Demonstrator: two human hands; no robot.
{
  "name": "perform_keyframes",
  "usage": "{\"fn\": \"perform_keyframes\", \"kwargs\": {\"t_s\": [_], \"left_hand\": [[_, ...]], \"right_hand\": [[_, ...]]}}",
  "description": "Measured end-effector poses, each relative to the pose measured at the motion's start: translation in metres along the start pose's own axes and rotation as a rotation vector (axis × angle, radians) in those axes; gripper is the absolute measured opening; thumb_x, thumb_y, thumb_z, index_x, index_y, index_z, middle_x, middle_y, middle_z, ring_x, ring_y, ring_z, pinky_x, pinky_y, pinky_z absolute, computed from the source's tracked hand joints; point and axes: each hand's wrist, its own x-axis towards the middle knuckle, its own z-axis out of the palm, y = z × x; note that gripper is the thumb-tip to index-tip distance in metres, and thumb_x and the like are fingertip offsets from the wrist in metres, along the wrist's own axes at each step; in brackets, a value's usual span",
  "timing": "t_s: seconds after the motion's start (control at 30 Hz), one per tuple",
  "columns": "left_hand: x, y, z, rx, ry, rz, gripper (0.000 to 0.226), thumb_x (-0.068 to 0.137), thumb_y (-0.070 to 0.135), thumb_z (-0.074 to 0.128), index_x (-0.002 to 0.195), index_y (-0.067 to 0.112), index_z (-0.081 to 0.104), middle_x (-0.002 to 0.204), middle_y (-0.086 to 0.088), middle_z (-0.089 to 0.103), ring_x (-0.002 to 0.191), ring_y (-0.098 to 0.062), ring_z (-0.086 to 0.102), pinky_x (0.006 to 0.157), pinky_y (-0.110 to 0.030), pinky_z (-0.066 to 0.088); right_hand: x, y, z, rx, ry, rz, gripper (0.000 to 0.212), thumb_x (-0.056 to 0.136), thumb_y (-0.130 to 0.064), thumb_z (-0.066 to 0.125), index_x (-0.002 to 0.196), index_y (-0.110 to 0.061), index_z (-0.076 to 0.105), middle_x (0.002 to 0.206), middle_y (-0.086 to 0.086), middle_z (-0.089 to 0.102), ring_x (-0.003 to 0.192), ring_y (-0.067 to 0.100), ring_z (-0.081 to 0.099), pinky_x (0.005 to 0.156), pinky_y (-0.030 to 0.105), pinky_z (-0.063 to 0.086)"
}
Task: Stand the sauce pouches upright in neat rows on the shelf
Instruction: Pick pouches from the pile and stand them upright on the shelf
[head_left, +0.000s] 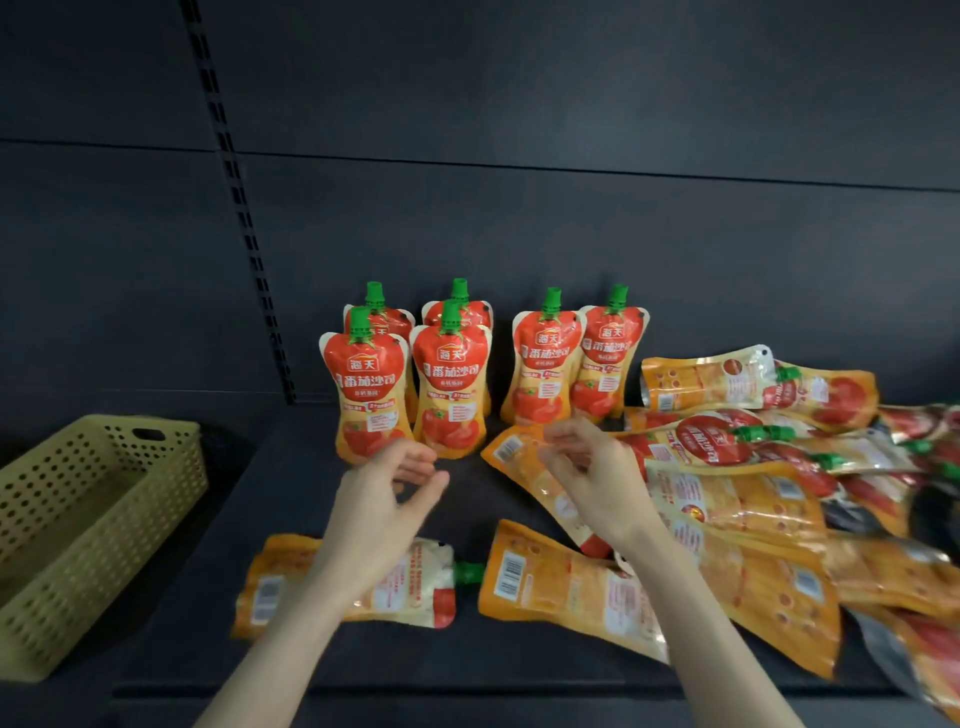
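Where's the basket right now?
Head view, far left: the basket sits on the shelf, left of the standing pouches and apart from them. The nearest lying pouch is to its right, near the front edge.

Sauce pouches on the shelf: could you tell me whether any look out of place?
Six upright pouches stand at the back; the heap on the right lies flat and overlapping, unsorted.

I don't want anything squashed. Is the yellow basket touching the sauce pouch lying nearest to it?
Apart. The head view shows a wide strip of dark shelf between the yellow basket and the nearest lying sauce pouch.
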Motion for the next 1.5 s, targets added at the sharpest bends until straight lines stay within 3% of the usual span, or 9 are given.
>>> {"fn": "perform_keyframes", "kwargs": {"t_s": [0.13, 0.23, 0.4, 0.67, 0.87, 1.0, 1.1, 1.33, 1.5], "left_hand": [[-0.028, 0.027, 0.047, 0.029, -0.110, 0.077, 0.014, 0.082, 0.030, 0.066, 0.095, 0.027, 0.062, 0.092, 0.018, 0.063, 0.091, 0.005, 0.058, 0.077, -0.011, 0.045], [-0.050, 0.050, 0.079, 0.103, -0.063, 0.105, 0.020, 0.082, 0.038, 0.065, 0.099, 0.026, 0.062, 0.094, 0.020, 0.059, 0.091, 0.002, 0.056, 0.080, -0.012, 0.042], [-0.089, 0.062, 0.129, 0.466, 0.012, 0.136, 0.054, 0.077, 0.065, 0.042, 0.111, 0.028, 0.062, 0.116, 0.011, 0.062, 0.112, -0.012, 0.054, 0.111, -0.050, 0.017], [-0.103, 0.075, 0.131, 0.696, -0.111, 0.162, 0.079, 0.072, 0.086, 0.022, 0.119, 0.033, 0.057, 0.118, 0.014, 0.057, 0.112, -0.012, 0.048, 0.097, -0.039, 0.017], [-0.095, 0.079, 0.128, 0.700, -0.085, 0.200, 0.082, 0.067, 0.090, 0.019, 0.098, 0.031, 0.067, 0.096, 0.010, 0.059, 0.093, -0.017, 0.054, 0.082, -0.034, 0.019], [-0.099, 0.076, 0.130, 0.760, -0.078, 0.242, 0.075, 0.074, 0.083, 0.021, 0.091, 0.024, 0.065, 0.100, 0.007, 0.064, 0.101, -0.019, 0.060, 0.094, -0.035, 0.024], [-0.103, 0.076, 0.128, 0.778, -0.029, 0.276, 0.073, 0.079, 0.078, 0.022, 0.086, 0.019, 0.064, 0.089, 0.005, 0.070, 0.086, -0.018, 0.065, 0.090, -0.031, 0.029], [-0.102, 0.089, 0.121, 0.388, 0.195, 0.142, 0.076, 0.080, 0.078, 0.019, 0.089, 0.012, 0.057, 0.074, -0.002, 0.065, 0.067, -0.023, 0.060, 0.059, -0.033, 0.045], [-0.090, 0.106, 0.115, -0.064, 0.306, -0.102, 0.045, 0.093, 0.050, 0.029, 0.096, 0.015, 0.057, 0.083, 0.007, 0.061, 0.085, -0.013, 0.061, 0.072, -0.008, 0.041]], "right_hand": [[-0.033, 0.021, -0.040, -0.002, -0.008, 0.022, 0.017, 0.089, -0.022, 0.061, 0.106, -0.019, 0.062, 0.095, -0.013, 0.063, 0.092, 0.001, 0.059, 0.077, 0.009, 0.046], [-0.060, 0.045, -0.074, -0.021, -0.047, 0.029, 0.015, 0.089, -0.018, 0.060, 0.104, -0.021, 0.061, 0.098, -0.007, 0.066, 0.093, 0.009, 0.062, 0.076, 0.026, 0.054], [-0.092, 0.086, -0.116, -0.252, -0.074, -0.041, 0.029, 0.088, -0.026, 0.062, 0.116, -0.020, 0.058, 0.117, -0.006, 0.058, 0.112, 0.021, 0.045, 0.090, 0.034, 0.041], [-0.092, 0.100, -0.135, -0.541, -0.223, 0.011, 0.063, 0.084, -0.051, 0.059, 0.137, -0.024, 0.040, 0.139, 0.001, 0.042, 0.130, 0.030, 0.033, 0.105, 0.042, 0.029], [-0.089, 0.099, -0.139, -0.456, -0.241, 0.072, 0.068, 0.075, -0.050, 0.069, 0.132, -0.022, 0.046, 0.131, 0.006, 0.050, 0.124, 0.030, 0.041, 0.101, 0.042, 0.034], [-0.090, 0.100, -0.142, -0.368, -0.234, 0.049, 0.062, 0.076, -0.046, 0.071, 0.126, -0.020, 0.046, 0.125, 0.001, 0.057, 0.116, 0.026, 0.050, 0.091, 0.041, 0.044], [-0.093, 0.101, -0.145, -0.213, -0.232, 0.058, 0.058, 0.078, -0.042, 0.071, 0.125, -0.019, 0.046, 0.121, -0.001, 0.062, 0.109, 0.024, 0.059, 0.087, 0.042, 0.049], [-0.097, 0.083, -0.147, 0.378, -0.216, 0.089, 0.044, 0.089, -0.025, 0.060, 0.127, -0.023, 0.040, 0.112, -0.015, 0.054, 0.101, -0.002, 0.053, 0.078, 0.011, 0.045], [-0.088, 0.058, -0.127, 0.626, -0.314, 0.243, 0.052, 0.089, -0.043, 0.054, 0.135, -0.027, 0.036, 0.124, -0.008, 0.052, 0.109, 0.007, 0.053, 0.088, 0.023, 0.044]]}}
